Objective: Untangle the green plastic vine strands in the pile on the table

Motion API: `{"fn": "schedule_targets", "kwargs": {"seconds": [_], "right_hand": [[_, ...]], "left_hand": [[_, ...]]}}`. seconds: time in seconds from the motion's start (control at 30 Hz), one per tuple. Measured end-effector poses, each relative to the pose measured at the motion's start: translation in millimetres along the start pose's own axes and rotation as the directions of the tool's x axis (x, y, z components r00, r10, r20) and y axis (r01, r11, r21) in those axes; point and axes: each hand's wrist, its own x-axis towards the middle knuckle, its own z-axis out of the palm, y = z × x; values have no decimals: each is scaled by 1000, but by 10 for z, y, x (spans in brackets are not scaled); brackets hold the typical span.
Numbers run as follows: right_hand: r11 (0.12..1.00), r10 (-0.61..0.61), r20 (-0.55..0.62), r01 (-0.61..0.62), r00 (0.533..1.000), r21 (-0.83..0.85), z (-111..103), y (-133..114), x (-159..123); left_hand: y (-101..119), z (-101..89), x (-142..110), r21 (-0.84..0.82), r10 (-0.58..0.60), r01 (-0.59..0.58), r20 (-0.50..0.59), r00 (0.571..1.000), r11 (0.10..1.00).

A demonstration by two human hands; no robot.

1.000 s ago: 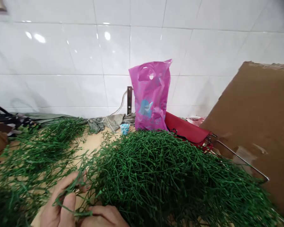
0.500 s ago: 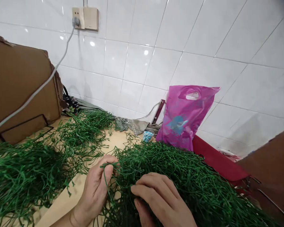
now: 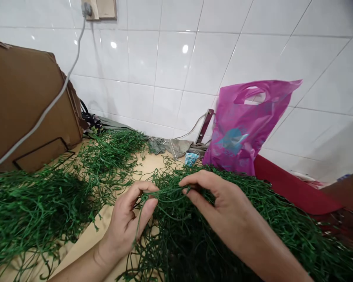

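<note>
Between my two hands stretches a small bundle of thin green cords (image 3: 169,192), raised just over a big pile of the same cords (image 3: 176,231). My left hand (image 3: 132,215) pinches the bundle's left end between thumb and fingers, and one loose strand hangs down past the thumb. At the other end my right hand (image 3: 220,203) has its thumb and fingertips closed on the cords. Knots or small tufts show at the ends of many strands. How many strands each hand holds is hard to make out.
More green cords (image 3: 38,207) lie heaped on the tan surface (image 3: 85,244) at left. A cardboard box (image 3: 32,94) with a pale cable (image 3: 57,96) across it stands far left. A purple plastic bag (image 3: 238,129) leans against the tiled wall, beside a red item (image 3: 294,188).
My right hand has moved up and forward from the pile and now grips the bundle's right end. My left hand has shifted slightly right, still holding cords. The view has tilted down somewhat.
</note>
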Motion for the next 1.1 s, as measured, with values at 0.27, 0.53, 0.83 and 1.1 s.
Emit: {"fn": "schedule_targets", "kwargs": {"seconds": [0.27,0.53,0.83,1.1], "right_hand": [[862,241,44,-234,970,450,-36,151,151],[869,290,-29,-251,956,426,-8,301,148],[991,-91,27,88,996,96,70,73,64],[994,82,74,-88,994,71,141,110,91]], "left_hand": [[-41,-51,82,-141,-123,123,11,992,982],[-34,-15,128,-212,-198,202,38,979,956],[9,-5,146,-217,-191,196,45,981,956],[-72,-14,147,-408,-226,230,59,972,884]]}}
